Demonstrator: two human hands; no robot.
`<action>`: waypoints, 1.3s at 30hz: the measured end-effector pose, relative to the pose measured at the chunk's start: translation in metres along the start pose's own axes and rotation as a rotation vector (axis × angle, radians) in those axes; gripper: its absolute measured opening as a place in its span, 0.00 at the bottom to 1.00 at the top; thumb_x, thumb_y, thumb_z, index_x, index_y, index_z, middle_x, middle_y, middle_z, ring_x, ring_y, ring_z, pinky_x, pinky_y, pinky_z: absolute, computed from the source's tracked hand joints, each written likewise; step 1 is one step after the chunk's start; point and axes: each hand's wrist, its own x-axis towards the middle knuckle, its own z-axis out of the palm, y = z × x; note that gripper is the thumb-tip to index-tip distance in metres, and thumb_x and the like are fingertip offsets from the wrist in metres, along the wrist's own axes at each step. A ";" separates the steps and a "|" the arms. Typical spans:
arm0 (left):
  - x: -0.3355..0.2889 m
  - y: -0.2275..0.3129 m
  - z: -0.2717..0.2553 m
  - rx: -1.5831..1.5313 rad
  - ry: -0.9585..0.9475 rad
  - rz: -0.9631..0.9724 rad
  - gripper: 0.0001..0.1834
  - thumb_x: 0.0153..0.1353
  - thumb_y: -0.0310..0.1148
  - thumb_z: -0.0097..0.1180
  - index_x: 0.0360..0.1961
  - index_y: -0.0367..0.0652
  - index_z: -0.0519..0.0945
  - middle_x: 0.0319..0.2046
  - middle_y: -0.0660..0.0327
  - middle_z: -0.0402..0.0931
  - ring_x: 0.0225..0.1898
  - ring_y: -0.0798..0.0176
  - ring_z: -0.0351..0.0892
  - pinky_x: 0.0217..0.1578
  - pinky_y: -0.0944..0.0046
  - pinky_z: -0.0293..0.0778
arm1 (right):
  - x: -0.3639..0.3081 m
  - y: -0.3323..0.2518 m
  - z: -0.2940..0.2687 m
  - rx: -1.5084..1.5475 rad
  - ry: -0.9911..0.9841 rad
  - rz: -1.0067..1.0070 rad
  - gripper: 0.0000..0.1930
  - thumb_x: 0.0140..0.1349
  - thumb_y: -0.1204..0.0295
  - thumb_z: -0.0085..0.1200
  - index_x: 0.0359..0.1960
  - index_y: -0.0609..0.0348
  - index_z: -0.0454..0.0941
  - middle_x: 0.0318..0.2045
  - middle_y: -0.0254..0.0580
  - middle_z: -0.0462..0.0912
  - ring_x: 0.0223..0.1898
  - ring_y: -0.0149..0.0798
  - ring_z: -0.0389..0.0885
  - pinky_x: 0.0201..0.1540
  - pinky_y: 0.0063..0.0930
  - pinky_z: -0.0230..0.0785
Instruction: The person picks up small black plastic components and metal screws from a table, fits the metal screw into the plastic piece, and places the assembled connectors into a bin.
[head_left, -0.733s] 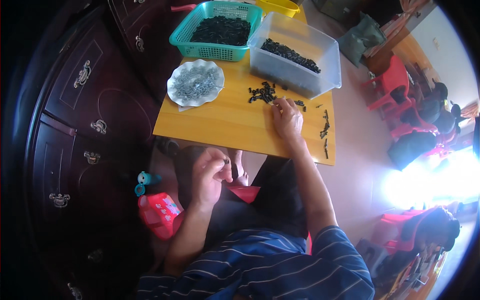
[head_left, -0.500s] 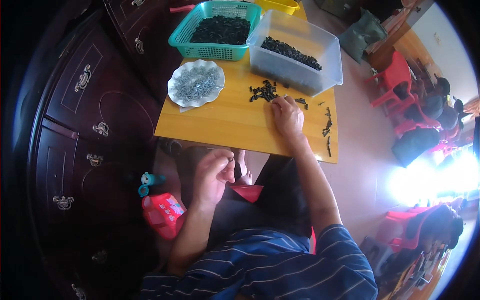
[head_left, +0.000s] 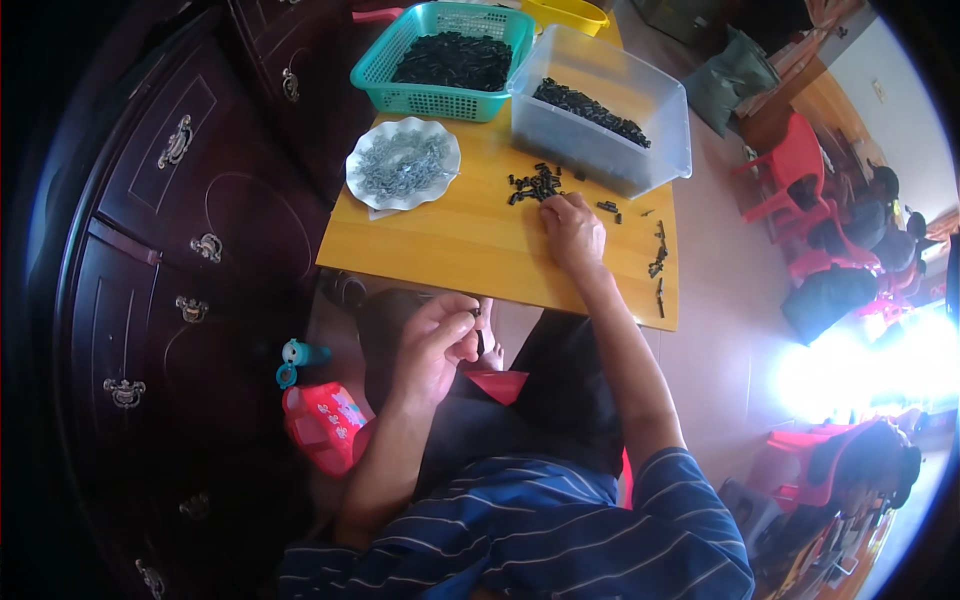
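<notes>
The left hand [head_left: 432,345] pinches a small black piece [head_left: 476,312]; the right hand [head_left: 577,230], bunched, grip unclear, sits at five o'clock of the black pile [head_left: 536,183] on the counter [head_left: 455,250]. Pieces seem light, stiff; pinch mid-length.

L hand [head_left: 436,342]: pinching sm blk part [head_left: 476,312] | R hand [head_left: 577,235]: at blk pcs pile [head_left: 537,183]

Our bare left forearm [head_left: 390,455] angles upward, elbow bent, with our left hand [head_left: 437,345] raised, thumb and index finger pinched together, the other fingers curled. Our right forearm [head_left: 632,370] extends farther forward, our right hand [head_left: 576,235] back-up, its fingers bent with tips downward.
</notes>
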 end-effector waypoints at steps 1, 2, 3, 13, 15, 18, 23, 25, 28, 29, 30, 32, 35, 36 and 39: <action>0.000 0.001 0.001 -0.001 0.001 0.001 0.09 0.69 0.26 0.58 0.49 0.36 0.79 0.36 0.57 0.82 0.29 0.69 0.80 0.29 0.69 0.80 | 0.001 0.001 0.000 0.000 -0.001 -0.002 0.05 0.65 0.66 0.59 0.37 0.50 0.84 0.39 0.43 0.83 0.40 0.53 0.85 0.42 0.47 0.78; 0.000 0.002 0.002 0.005 0.006 -0.003 0.09 0.69 0.26 0.58 0.49 0.36 0.79 0.36 0.57 0.82 0.29 0.69 0.80 0.29 0.69 0.80 | 0.001 0.002 0.001 -0.015 -0.025 0.025 0.05 0.66 0.66 0.59 0.38 0.50 0.84 0.39 0.43 0.83 0.40 0.54 0.85 0.43 0.48 0.78; 0.000 0.002 0.002 0.011 0.011 -0.007 0.10 0.70 0.27 0.58 0.49 0.36 0.79 0.36 0.57 0.82 0.29 0.69 0.80 0.29 0.69 0.79 | 0.002 0.003 0.002 -0.029 -0.050 0.052 0.06 0.66 0.65 0.58 0.38 0.50 0.83 0.39 0.44 0.83 0.41 0.54 0.85 0.43 0.48 0.78; 0.001 0.005 -0.005 -0.181 -0.038 -0.038 0.12 0.71 0.31 0.59 0.51 0.38 0.79 0.37 0.61 0.81 0.28 0.70 0.79 0.29 0.70 0.78 | -0.030 -0.036 -0.023 0.151 -0.076 -0.020 0.06 0.70 0.68 0.55 0.39 0.57 0.79 0.34 0.46 0.85 0.35 0.52 0.86 0.40 0.44 0.78; 0.001 0.006 -0.002 -0.160 -0.026 -0.036 0.12 0.71 0.31 0.59 0.51 0.38 0.79 0.37 0.61 0.81 0.28 0.70 0.79 0.29 0.71 0.77 | -0.045 -0.067 -0.051 0.546 -0.309 0.128 0.05 0.71 0.73 0.55 0.41 0.61 0.78 0.30 0.43 0.85 0.28 0.39 0.84 0.34 0.32 0.77; -0.001 0.007 0.007 -0.103 0.021 -0.031 0.10 0.70 0.28 0.59 0.51 0.39 0.80 0.37 0.62 0.82 0.28 0.72 0.78 0.29 0.72 0.75 | -0.069 -0.084 -0.061 0.865 -0.335 0.144 0.05 0.71 0.76 0.55 0.44 0.64 0.79 0.29 0.38 0.84 0.26 0.27 0.80 0.31 0.22 0.73; -0.002 -0.001 0.009 0.240 0.089 0.165 0.08 0.68 0.25 0.62 0.46 0.38 0.82 0.34 0.65 0.83 0.28 0.77 0.76 0.31 0.75 0.73 | -0.086 -0.105 -0.076 1.096 -0.391 0.137 0.07 0.71 0.77 0.58 0.47 0.65 0.78 0.34 0.35 0.85 0.31 0.25 0.81 0.35 0.20 0.75; -0.003 -0.001 0.013 0.305 0.085 0.198 0.07 0.68 0.25 0.62 0.46 0.37 0.82 0.34 0.65 0.83 0.29 0.77 0.76 0.32 0.75 0.73 | -0.088 -0.104 -0.077 1.049 -0.394 0.121 0.06 0.71 0.77 0.59 0.46 0.65 0.79 0.33 0.34 0.85 0.31 0.25 0.81 0.35 0.21 0.75; -0.006 -0.002 0.018 0.384 0.116 0.214 0.07 0.68 0.24 0.63 0.45 0.36 0.82 0.34 0.66 0.82 0.30 0.78 0.76 0.33 0.76 0.73 | -0.089 -0.104 -0.078 0.941 -0.387 0.078 0.05 0.69 0.77 0.61 0.44 0.64 0.80 0.31 0.35 0.85 0.30 0.25 0.82 0.35 0.22 0.75; -0.005 -0.002 0.018 0.410 0.097 0.241 0.07 0.67 0.23 0.63 0.46 0.36 0.82 0.34 0.66 0.82 0.30 0.78 0.76 0.34 0.76 0.73 | -0.089 -0.104 -0.079 0.879 -0.374 0.053 0.05 0.68 0.77 0.62 0.42 0.63 0.81 0.30 0.35 0.85 0.30 0.26 0.82 0.34 0.23 0.75; -0.005 -0.003 0.017 0.436 0.079 0.268 0.07 0.67 0.22 0.63 0.46 0.35 0.83 0.34 0.67 0.82 0.31 0.78 0.77 0.34 0.76 0.73 | -0.088 -0.105 -0.081 0.879 -0.377 0.052 0.05 0.68 0.77 0.62 0.42 0.63 0.81 0.30 0.35 0.85 0.30 0.26 0.82 0.34 0.23 0.75; -0.005 -0.007 0.013 0.481 0.078 0.281 0.08 0.67 0.22 0.63 0.46 0.35 0.83 0.33 0.67 0.82 0.32 0.78 0.77 0.35 0.76 0.74 | -0.085 -0.107 -0.087 0.729 -0.351 -0.036 0.04 0.65 0.77 0.64 0.39 0.62 0.81 0.29 0.38 0.86 0.28 0.29 0.83 0.34 0.25 0.76; -0.007 -0.007 0.012 0.571 0.062 0.292 0.08 0.66 0.20 0.63 0.46 0.35 0.83 0.33 0.67 0.82 0.33 0.78 0.79 0.36 0.75 0.75 | -0.078 -0.108 -0.096 0.654 -0.382 -0.097 0.06 0.63 0.76 0.66 0.38 0.62 0.82 0.28 0.39 0.86 0.27 0.31 0.83 0.34 0.27 0.76; -0.007 -0.006 0.012 0.615 0.046 0.290 0.08 0.66 0.20 0.63 0.46 0.35 0.83 0.32 0.67 0.82 0.33 0.78 0.79 0.36 0.75 0.76 | -0.077 -0.107 -0.098 0.653 -0.383 -0.097 0.06 0.63 0.76 0.66 0.38 0.62 0.82 0.28 0.39 0.86 0.27 0.31 0.83 0.34 0.27 0.76; -0.006 -0.006 0.009 0.678 0.012 0.279 0.08 0.66 0.20 0.63 0.46 0.35 0.83 0.33 0.65 0.84 0.35 0.76 0.82 0.38 0.74 0.77 | -0.074 -0.103 -0.100 0.641 -0.443 -0.058 0.06 0.62 0.76 0.66 0.38 0.61 0.82 0.28 0.38 0.86 0.27 0.32 0.83 0.34 0.27 0.76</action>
